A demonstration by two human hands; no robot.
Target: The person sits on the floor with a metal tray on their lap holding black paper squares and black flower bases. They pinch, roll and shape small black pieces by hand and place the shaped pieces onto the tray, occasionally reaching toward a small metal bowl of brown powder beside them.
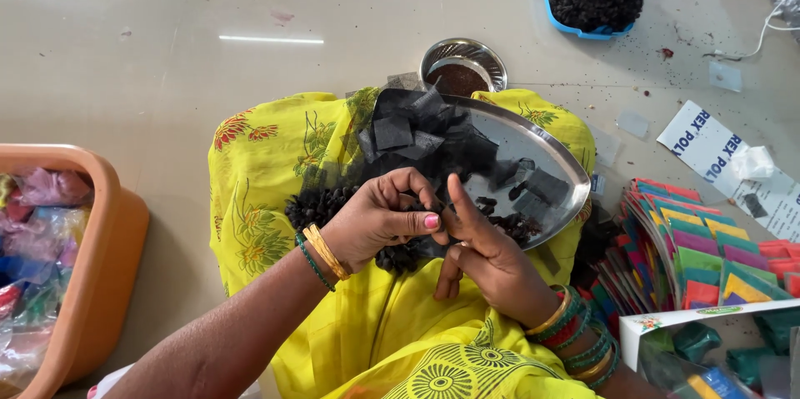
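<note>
Now | 2 hands: left hand (pixel 379 220), right hand (pixel 487 257) both pinching black net piece (pixel 440 217) | between fingertips, over steel tray (pixel 533 149)

We count two hands at work: left hand (pixel 379 220), right hand (pixel 487 257). One large steel tray (pixel 546 153) on lap. One small round steel plate (pixel 463 63) behind it. One blue tray (pixel 557 12) heaped with dark balls, too many for us to count. One orange tub (pixel 104 270) at left. One fanned stack of coloured packets (pixel 708 257), number unclear. Black net squares (pixel 396 131) on steel tray: several, overlapping, no exact count. One white printed sheet (pixel 708 145) on floor.
</note>
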